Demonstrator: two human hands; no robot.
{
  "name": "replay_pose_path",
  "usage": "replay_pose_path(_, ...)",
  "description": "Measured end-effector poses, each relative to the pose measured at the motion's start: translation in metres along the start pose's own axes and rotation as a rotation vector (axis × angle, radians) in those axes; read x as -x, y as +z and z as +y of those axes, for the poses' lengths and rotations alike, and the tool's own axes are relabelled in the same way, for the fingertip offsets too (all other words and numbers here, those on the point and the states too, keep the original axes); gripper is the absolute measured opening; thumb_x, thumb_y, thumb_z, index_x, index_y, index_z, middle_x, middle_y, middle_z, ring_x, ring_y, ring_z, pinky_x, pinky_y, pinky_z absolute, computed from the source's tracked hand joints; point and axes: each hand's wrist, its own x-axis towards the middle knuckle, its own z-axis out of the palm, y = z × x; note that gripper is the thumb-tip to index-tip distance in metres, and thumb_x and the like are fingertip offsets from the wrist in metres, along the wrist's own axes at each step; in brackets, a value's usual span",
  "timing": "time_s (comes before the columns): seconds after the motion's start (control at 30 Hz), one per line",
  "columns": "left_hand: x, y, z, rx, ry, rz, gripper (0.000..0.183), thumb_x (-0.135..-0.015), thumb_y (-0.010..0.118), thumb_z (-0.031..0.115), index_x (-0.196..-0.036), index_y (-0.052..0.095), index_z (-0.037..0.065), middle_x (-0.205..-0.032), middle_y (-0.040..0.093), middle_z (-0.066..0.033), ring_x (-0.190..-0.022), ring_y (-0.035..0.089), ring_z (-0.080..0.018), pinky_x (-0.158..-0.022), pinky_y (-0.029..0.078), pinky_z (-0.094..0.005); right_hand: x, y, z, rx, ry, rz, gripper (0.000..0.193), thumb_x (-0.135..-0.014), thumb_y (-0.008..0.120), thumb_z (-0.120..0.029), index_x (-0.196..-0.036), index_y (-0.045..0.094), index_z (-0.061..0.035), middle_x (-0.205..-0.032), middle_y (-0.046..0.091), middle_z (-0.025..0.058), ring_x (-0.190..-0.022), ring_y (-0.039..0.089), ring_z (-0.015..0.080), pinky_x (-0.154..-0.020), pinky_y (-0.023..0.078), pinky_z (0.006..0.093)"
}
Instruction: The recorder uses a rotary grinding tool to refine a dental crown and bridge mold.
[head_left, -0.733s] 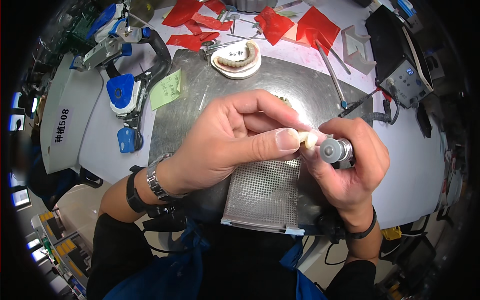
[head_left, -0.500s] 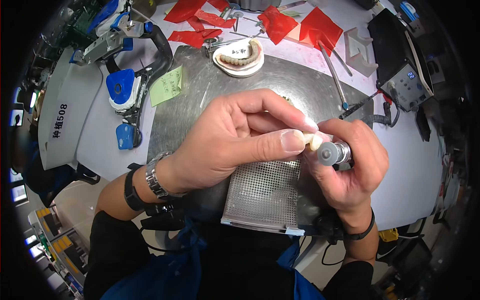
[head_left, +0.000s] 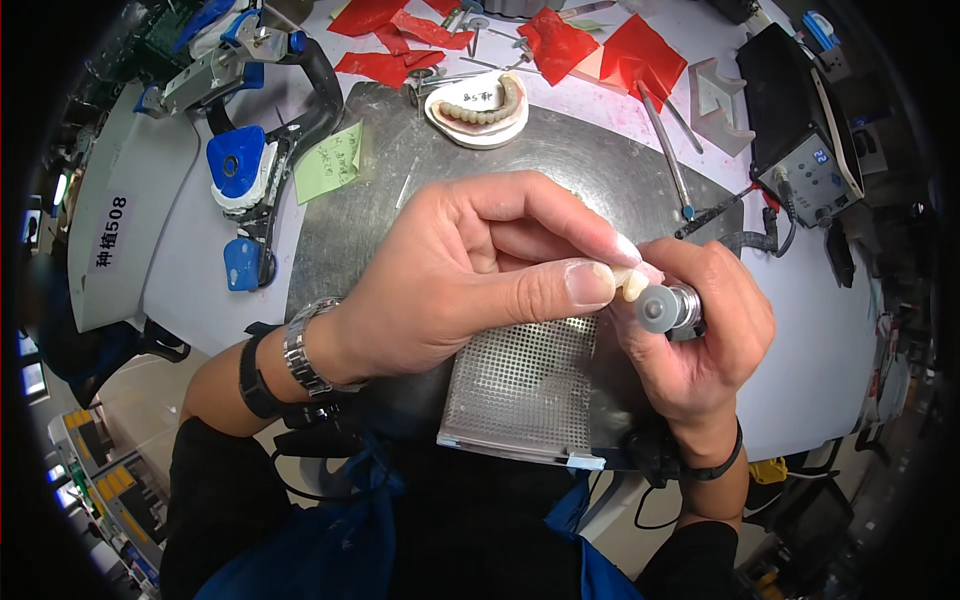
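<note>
Between the thumb and fingertips of my left hand [head_left: 455,280] is a small, glossy, tooth-coloured dental piece [head_left: 634,286], mostly covered by the fingers. White dust coats those fingertips. My right hand [head_left: 725,325] is closed around a metal dental handpiece [head_left: 662,309], whose grey round end faces up. Its working tip is hidden behind the fingers, so contact with the piece cannot be seen. Both hands meet above a perforated metal grille [head_left: 520,395]. Beyond them stands a white plaster model [head_left: 487,138] carrying an arch of teeth.
On the left stands a blue-and-black articulator [head_left: 240,170] beside a green note [head_left: 330,163]. Red wax sheets [head_left: 645,55] and metal tools lie at the back. A black control unit [head_left: 800,130] with a cable is on the right. The hands are over a metal plate [head_left: 400,150].
The whole view has shifted slightly. The tooth-coloured piece has tilted a little between my fingers, while both hands keep their grip and stay close together.
</note>
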Motion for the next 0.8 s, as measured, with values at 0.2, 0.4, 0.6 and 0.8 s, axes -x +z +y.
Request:
replay_pose_path(0.2, 0.0001, 0.0001, -0.0003, -0.025, 0.035, -0.013, 0.019, -0.093, 0.066, -0.001, -0.109, 0.056, -0.005, -0.110, 0.069, -0.0259, -0.109, 0.069, -0.0282, -0.092, 0.059, -0.0331, 0.0000, 0.0007, 0.0011, -0.006, -0.012, 0.003, 0.033, -0.057, 0.083, -0.020, -0.084, 0.070, -0.0051, -0.062, 0.054, 0.0043, -0.053, 0.053, 0.0212, -0.048, 0.041, 0.0329)
replay_pose_path(0.4, 0.0003, 0.0001, -0.0009, -0.028, 0.085, -0.036, 0.019, -0.092, 0.067, -0.001, -0.108, 0.056, -0.004, -0.110, 0.069, -0.0261, -0.107, 0.070, -0.0275, -0.092, 0.059, -0.0335, 0.0000, 0.0003, 0.0009, -0.010, -0.004, 0.016, 0.034, -0.058, 0.084, -0.020, -0.085, 0.070, -0.0052, -0.063, 0.054, 0.0044, -0.053, 0.053, 0.0212, -0.048, 0.041, 0.0328)
replay_pose_path(0.6, 0.0004, -0.0010, -0.0008, -0.008, 0.055, -0.046, 0.019, -0.092, 0.066, -0.003, -0.108, 0.056, -0.004, -0.111, 0.069, -0.0256, -0.109, 0.069, -0.0286, -0.094, 0.059, -0.0340, 0.0003, 0.0014, -0.0002, -0.022, 0.034, 0.047, 0.035, -0.058, 0.085, -0.021, -0.086, 0.071, -0.0051, -0.064, 0.056, 0.0043, -0.052, 0.053, 0.0204, -0.048, 0.041, 0.0324)
replay_pose_path(0.8, -0.0003, -0.0016, -0.0019, -0.014, 0.026, -0.032, 0.019, -0.093, 0.065, -0.003, -0.109, 0.054, -0.004, -0.112, 0.068, -0.0269, -0.111, 0.068, -0.0318, -0.093, 0.060, -0.0346, 0.0010, 0.0022, 0.0015, -0.027, 0.013, 0.012, 0.034, -0.060, 0.084, -0.022, -0.086, 0.071, -0.0051, -0.065, 0.058, 0.0047, -0.052, 0.052, 0.0202, -0.047, 0.040, 0.0320)
